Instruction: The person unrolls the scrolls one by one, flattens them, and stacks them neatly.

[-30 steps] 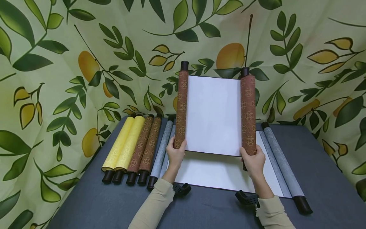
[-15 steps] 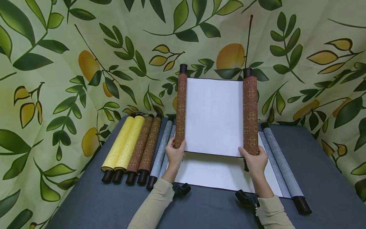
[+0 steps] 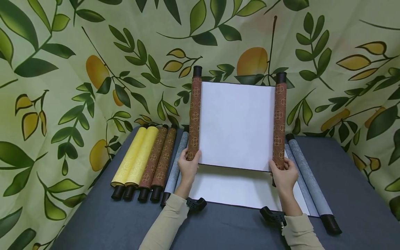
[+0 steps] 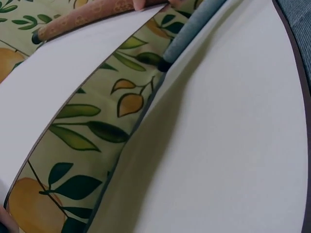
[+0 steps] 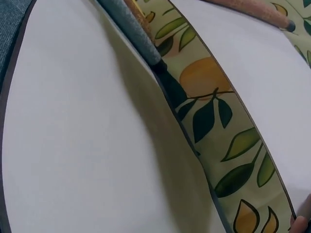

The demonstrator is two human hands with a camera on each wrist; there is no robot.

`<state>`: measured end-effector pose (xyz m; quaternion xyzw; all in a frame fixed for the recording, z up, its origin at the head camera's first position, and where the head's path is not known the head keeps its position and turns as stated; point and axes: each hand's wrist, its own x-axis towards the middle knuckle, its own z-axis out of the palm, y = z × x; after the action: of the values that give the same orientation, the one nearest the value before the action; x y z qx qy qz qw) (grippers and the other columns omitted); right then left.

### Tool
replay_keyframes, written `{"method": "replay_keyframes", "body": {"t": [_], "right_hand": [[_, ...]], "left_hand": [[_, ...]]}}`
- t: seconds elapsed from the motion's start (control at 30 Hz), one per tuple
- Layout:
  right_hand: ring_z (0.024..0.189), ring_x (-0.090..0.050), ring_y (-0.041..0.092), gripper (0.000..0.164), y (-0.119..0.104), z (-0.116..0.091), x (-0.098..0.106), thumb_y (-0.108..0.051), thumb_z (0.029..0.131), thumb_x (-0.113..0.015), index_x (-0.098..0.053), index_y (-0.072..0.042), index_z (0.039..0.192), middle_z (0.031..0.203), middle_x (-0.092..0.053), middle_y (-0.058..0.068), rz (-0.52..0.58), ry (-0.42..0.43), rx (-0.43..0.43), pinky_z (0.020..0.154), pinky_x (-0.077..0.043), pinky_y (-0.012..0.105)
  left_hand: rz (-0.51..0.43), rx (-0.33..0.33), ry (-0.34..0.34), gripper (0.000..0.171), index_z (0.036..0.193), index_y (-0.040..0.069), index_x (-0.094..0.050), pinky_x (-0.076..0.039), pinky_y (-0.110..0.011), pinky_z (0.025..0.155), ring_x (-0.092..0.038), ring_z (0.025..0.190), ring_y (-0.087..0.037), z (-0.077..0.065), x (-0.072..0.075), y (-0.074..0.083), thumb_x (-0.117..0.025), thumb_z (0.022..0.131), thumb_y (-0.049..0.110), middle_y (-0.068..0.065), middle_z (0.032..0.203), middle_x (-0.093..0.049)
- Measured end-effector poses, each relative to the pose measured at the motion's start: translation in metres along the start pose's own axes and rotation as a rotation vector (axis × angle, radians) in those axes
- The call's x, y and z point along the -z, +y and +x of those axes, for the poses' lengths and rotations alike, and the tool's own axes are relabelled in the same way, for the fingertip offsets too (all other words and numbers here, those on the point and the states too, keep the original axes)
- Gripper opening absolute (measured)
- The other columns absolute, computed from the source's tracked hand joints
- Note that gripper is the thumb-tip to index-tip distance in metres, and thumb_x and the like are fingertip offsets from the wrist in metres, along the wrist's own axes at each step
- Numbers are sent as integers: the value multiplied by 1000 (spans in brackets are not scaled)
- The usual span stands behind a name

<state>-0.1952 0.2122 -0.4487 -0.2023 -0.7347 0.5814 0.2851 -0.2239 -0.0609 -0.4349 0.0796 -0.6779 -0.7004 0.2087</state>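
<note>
A red-brown patterned scroll (image 3: 237, 126) is held up and partly unrolled, with blank white paper between its two rolls. My left hand (image 3: 189, 166) grips the lower end of its left roll (image 3: 194, 114). Around the lower end of the right roll (image 3: 279, 121) my right hand (image 3: 284, 175) is curled, the thumb at the paper's edge. Beneath lies a blue-grey scroll (image 3: 231, 187), spread open on the table and partly hidden by the raised one. Both wrist views show mostly the two white sheets; only fingertips (image 5: 299, 225) of the right hand appear at the right wrist view's corner.
Two yellow scrolls (image 3: 142, 156) and two brown patterned scrolls (image 3: 158, 159), rolled up, lie side by side on the left of the dark blue table (image 3: 103, 222). The blue-grey scroll's right roll (image 3: 310, 180) lies to the right. A leaf-patterned cloth (image 3: 140, 41) hangs behind.
My hands have moved apart, the left one slightly left and the right one to the right. More white paper shows between the red-brown rolls. The scrolls on the table have stayed put.
</note>
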Motion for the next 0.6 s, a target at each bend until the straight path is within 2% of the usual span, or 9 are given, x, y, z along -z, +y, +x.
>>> {"method": "replay_keyframes", "body": {"t": [0.1, 0.23, 0.33, 0.47, 0.53, 0.6], "right_hand": [[45, -48, -10, 38, 0, 0, 1, -9, 84, -66, -54, 8, 116, 71, -49, -26, -19, -11, 6, 42, -44, 11], [54, -47, -14, 40, -3, 2, 4, -16, 90, -63, -48, 4, 121, 92, -57, -2, -71, -69, -23, 47, -47, 10], [61, -46, -16, 45, -5, 4, 6, -22, 93, -60, -45, 3, 127, 108, -57, 16, -100, -121, -61, 51, -50, 11], [62, -45, -15, 47, -6, 5, 9, -23, 95, -58, -43, 3, 131, 115, -56, 22, -108, -156, -82, 52, -50, 11], [61, -45, -13, 47, -6, 6, 10, -22, 95, -57, -43, 4, 132, 114, -55, 21, -107, -159, -77, 51, -49, 11], [58, -46, -11, 46, -5, 7, 10, -21, 96, -56, -44, 6, 132, 111, -55, 22, -108, -157, -63, 50, -48, 12]], "left_hand": [[35, -43, -40, 40, 119, -11, -56, -41, -16, 41, -47, 42, -3, -3, 2, 6, -67, 87, 9, -27, 89, -65], [68, -74, -118, 33, 118, -4, -57, -45, -21, 47, -52, 51, -14, 7, 3, -10, -64, 91, 15, -18, 83, -61], [95, -91, -143, 34, 120, 1, -58, -46, -24, 58, -55, 67, -15, 13, 4, -21, -65, 92, 18, -19, 91, -63], [131, -120, -153, 37, 124, 2, -57, -46, -26, 71, -56, 85, -15, 15, 5, -22, -64, 92, 20, -22, 105, -64], [144, -99, -183, 38, 126, 1, -55, -46, -27, 71, -55, 83, -16, 13, 6, -15, -62, 93, 19, -24, 106, -63], [139, -78, -211, 40, 128, 1, -52, -45, -26, 68, -54, 80, -16, 14, 8, -15, -60, 94, 19, -22, 103, -61]]}}
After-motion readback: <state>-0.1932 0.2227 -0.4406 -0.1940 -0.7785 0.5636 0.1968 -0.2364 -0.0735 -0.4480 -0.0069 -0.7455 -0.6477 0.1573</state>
